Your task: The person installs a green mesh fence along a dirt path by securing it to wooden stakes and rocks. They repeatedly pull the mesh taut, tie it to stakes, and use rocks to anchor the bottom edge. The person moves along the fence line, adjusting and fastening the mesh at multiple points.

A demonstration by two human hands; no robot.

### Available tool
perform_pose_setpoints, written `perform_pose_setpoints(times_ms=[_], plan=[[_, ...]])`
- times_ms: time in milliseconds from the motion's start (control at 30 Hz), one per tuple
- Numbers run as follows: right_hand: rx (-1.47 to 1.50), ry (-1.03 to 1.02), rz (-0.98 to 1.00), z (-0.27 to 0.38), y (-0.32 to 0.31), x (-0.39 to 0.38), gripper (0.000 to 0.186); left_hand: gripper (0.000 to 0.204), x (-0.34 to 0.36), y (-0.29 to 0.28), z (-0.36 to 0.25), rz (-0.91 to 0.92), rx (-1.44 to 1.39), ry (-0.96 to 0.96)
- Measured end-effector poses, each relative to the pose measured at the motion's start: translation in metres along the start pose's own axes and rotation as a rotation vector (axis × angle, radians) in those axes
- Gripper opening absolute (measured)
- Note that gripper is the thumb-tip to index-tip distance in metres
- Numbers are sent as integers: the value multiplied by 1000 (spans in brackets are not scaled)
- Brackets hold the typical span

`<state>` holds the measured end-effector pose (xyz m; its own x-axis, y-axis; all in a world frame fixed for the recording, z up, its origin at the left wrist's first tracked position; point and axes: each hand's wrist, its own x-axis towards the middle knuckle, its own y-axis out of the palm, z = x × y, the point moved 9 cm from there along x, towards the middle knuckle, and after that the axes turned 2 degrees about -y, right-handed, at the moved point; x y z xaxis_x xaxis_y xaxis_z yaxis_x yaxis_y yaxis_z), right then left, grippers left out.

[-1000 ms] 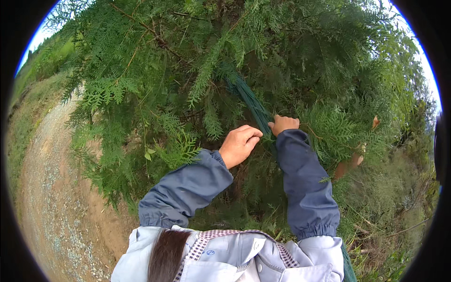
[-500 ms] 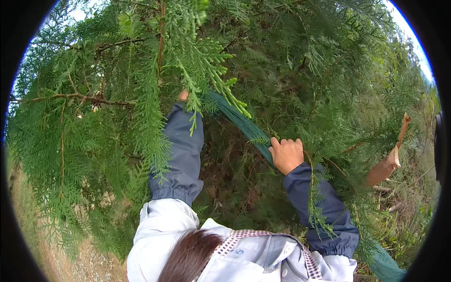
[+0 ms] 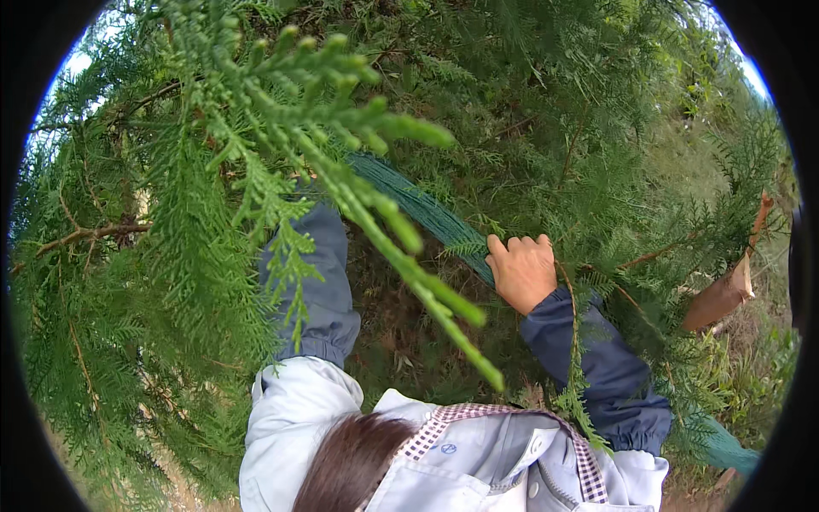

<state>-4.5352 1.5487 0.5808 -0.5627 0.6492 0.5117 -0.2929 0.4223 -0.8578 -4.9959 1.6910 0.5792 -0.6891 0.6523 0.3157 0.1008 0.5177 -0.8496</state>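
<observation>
A bunched dark green net (image 3: pixel 418 202) stretches like a thick rope from the foliage at the upper middle down to my right hand. My right hand (image 3: pixel 523 271) is closed over it, knuckles up and thumb side to the left. Behind my right forearm the net shows again as a lighter green length (image 3: pixel 725 445) at the lower right. My left arm, in a dark blue sleeve cover (image 3: pixel 320 264), reaches up into the branches near the net's upper end. Leaves hide almost all of my left hand, so its fingers do not show.
A leafy conifer sprig (image 3: pixel 375 213) hangs very near, across the middle. Dense branches surround both arms, with a bare twig (image 3: pixel 94 231) at the left. A cut branch stub (image 3: pixel 721 299) with peeling bark juts out at the right. Brown litter (image 3: pixel 401 333) lies beneath.
The view has shifted, and the near sprig now looms larger and lower across the middle. My right hand keeps its hold on the net. My left hand is more hidden by leaves.
</observation>
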Motion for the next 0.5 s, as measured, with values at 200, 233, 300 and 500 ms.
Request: perform_pose_setpoints(times_ms=[200,233,300,500], plan=[[38,55,104,-1,7,0,25,39,-21,16,5,-110,-3,68],[37,39,30,1,0,1,26,39,-23,20,7,-109,28,78],[72,59,91,-1,4,0,26,40,-20,30,9,-81,95,104],[72,33,-9,-1,-5,-1,27,44,-33,11,-2,-437,-648,267]])
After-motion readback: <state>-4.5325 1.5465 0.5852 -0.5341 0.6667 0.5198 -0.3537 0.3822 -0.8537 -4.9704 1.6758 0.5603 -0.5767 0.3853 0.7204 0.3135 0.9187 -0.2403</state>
